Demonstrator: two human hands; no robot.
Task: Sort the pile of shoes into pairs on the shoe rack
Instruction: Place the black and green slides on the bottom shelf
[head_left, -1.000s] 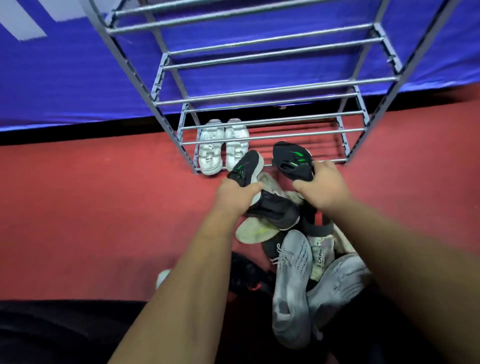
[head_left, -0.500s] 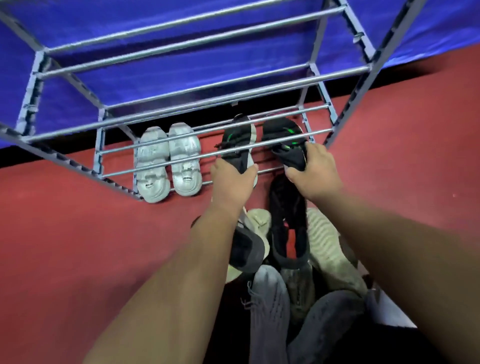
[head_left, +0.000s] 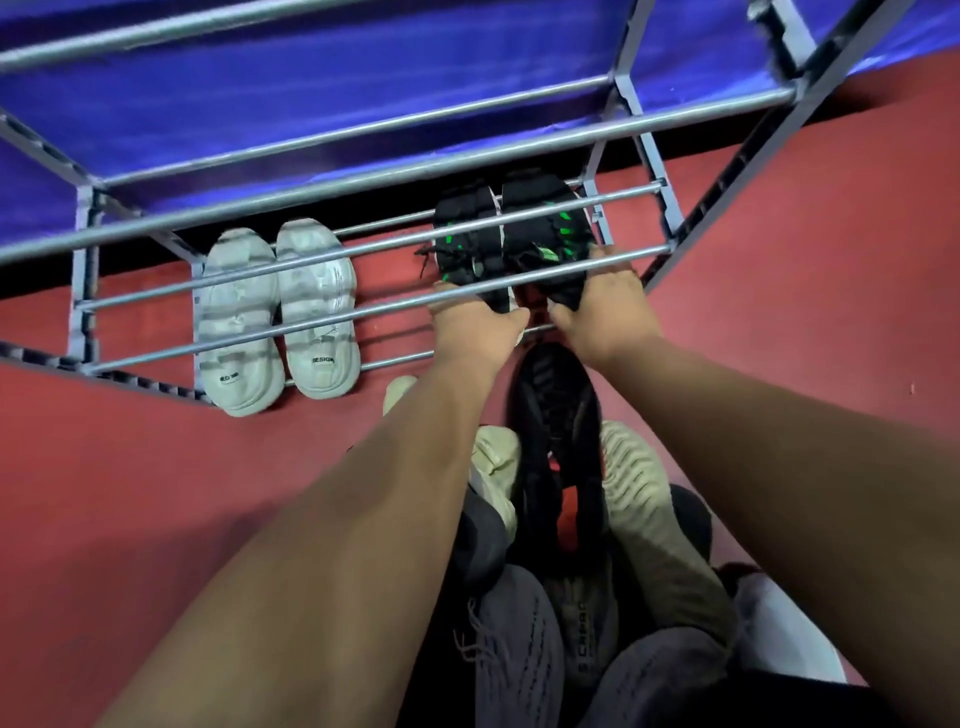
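fig: left hand (head_left: 475, 325) & right hand (head_left: 605, 306) each clenched on a black-green shoe's heel (head_left: 465, 236), (head_left: 545, 228); shoes' long axes parallel, toes pointing away into shoe rack (head_left: 363, 249) bottom tier.

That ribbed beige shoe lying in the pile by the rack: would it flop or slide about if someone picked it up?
The ribbed beige shoe looks soft and knitted, so it would probably bend rather than stay stiff. It seems light for its size. It leans on the black shoe beside it, so lifting it may shift the pile.
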